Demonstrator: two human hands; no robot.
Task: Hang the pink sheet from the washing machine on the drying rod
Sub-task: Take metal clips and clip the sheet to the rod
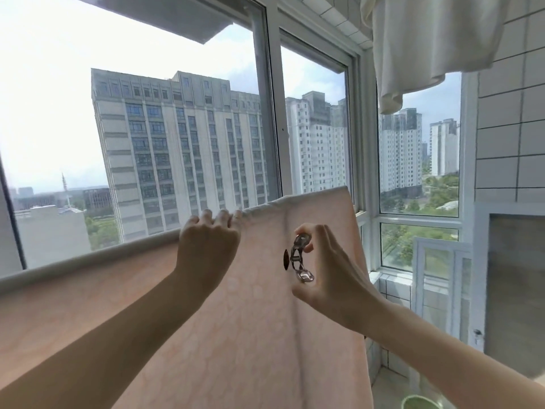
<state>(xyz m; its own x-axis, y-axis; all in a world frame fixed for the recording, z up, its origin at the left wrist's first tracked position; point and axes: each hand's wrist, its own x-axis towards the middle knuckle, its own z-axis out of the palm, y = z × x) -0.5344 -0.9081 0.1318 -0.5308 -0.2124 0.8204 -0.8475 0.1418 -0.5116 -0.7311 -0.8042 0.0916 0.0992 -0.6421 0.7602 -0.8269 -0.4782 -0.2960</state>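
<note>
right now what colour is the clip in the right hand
Clear with a purplish-grey tint, best seen in the head view: the clip pinched by the right hand.

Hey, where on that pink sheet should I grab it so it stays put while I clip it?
Grip the pink sheet at its top fold over the drying rod, from the near side, fingers hooked over. The left hand already holds there, leaving bare edge beside it for the clip in the right hand.
</note>
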